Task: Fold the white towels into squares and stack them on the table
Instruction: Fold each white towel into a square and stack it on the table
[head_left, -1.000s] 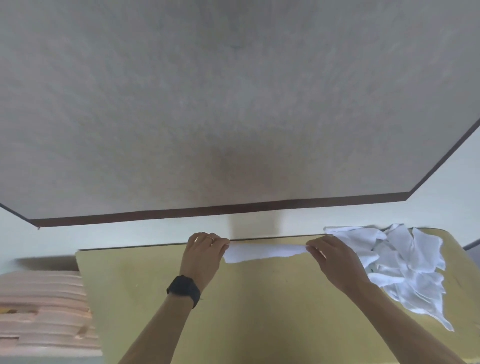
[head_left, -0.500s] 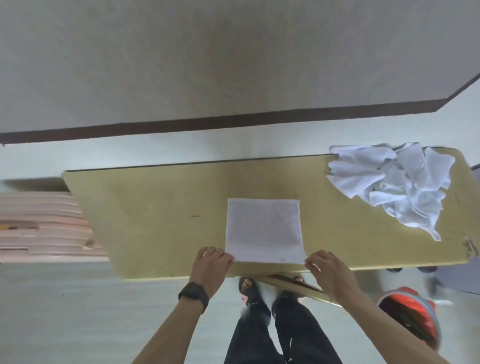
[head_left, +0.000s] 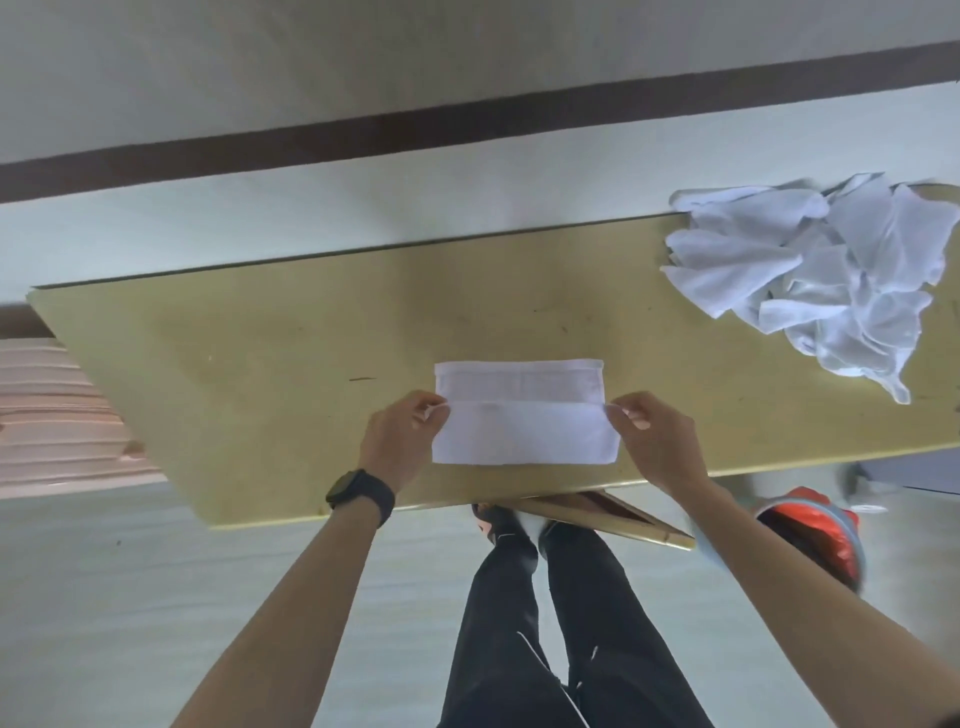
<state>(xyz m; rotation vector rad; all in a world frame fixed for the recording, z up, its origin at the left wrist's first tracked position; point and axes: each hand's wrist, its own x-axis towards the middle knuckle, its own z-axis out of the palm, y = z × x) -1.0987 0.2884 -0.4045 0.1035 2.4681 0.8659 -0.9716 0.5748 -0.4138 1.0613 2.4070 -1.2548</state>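
Note:
A white towel (head_left: 522, 410) lies flat near the front edge of the yellow table (head_left: 260, 374). Its near half is lifted and folded partway over the far half. My left hand (head_left: 400, 441) pinches the left corner of that raised edge. My right hand (head_left: 657, 441) pinches the right corner. A crumpled pile of several white towels (head_left: 826, 275) sits at the table's far right end.
A stack of pink flat things (head_left: 57, 415) stands left of the table. A red and blue object (head_left: 815, 535) sits on the floor at the right. My legs and feet (head_left: 545, 597) stand below the table's front edge, beside a slanting wooden piece (head_left: 597, 514).
The towel was held stretched at the table's far edge, then laid flat near the front edge. Both hands have now carried its near edge away from me, over the far half.

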